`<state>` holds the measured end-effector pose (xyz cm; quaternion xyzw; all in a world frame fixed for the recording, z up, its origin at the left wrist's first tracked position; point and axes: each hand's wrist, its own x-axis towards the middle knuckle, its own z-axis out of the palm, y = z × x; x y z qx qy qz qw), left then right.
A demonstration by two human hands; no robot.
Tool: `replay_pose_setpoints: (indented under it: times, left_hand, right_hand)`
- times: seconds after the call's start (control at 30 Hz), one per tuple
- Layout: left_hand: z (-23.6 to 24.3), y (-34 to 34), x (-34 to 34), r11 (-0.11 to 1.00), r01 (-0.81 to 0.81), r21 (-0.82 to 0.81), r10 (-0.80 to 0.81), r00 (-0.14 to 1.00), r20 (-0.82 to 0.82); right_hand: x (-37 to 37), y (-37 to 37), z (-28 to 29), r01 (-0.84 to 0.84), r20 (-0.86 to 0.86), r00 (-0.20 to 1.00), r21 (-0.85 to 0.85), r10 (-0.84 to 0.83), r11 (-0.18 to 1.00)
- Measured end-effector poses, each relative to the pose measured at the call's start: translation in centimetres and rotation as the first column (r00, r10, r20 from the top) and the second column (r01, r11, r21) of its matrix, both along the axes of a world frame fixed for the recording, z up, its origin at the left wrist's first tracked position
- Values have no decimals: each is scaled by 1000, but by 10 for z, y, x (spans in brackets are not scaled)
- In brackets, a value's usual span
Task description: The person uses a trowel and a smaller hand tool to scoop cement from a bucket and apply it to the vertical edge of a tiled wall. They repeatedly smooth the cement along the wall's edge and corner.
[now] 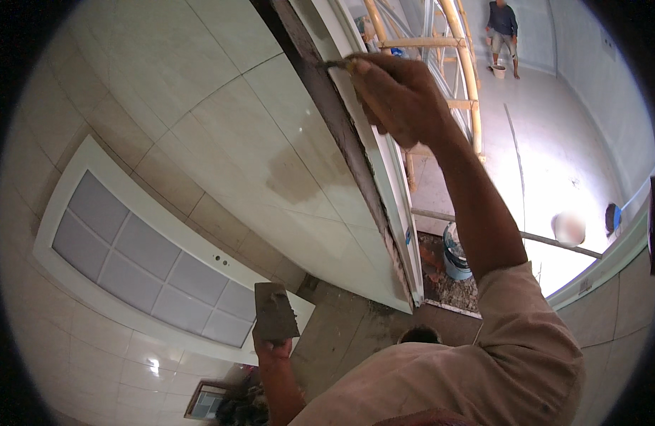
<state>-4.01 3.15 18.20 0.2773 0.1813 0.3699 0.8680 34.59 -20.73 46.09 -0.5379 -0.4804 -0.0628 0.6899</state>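
Observation:
My right hand point(406, 99) is raised to the door frame point(376, 145), its fingers closed around the handle of a small trowel point(337, 64). The trowel's thin blade reaches the dark mortar-filled gap point(342, 121) between frame and tiled wall; my fingers partly cover the tool. Lower down on the left, my left hand point(273, 347) grips a small rectangular mortar board point(275, 312) from below. Grey mortar shows along one edge of this board, which is tilted up. Beside the gap, the large pale wall tiles point(235, 128) carry a brownish damp-looking patch point(299, 174).
A white door with frosted panes point(157, 263) leans at the left wall. Through the doorway stand a bamboo scaffold point(461, 42) and a bucket point(455, 255) near the threshold. Farther back, another person point(503, 32) stands by a small pail point(499, 72).

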Motion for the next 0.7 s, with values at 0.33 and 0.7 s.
replay_pose_setpoints:
  times: [0.33, 0.7]
  left_hand:
    - [-13, 2, -12, 999, -23, 42, 24, 999, -32]
    - [-2, -14, -4, 995, -53, -79, 45, 994, -97]
  right_hand:
    - [-36, -13, -93, -370, -31, 928, 53, 372, 928]
    - [-42, 1, -122, 150, 37, 988, -96, -147, 984]
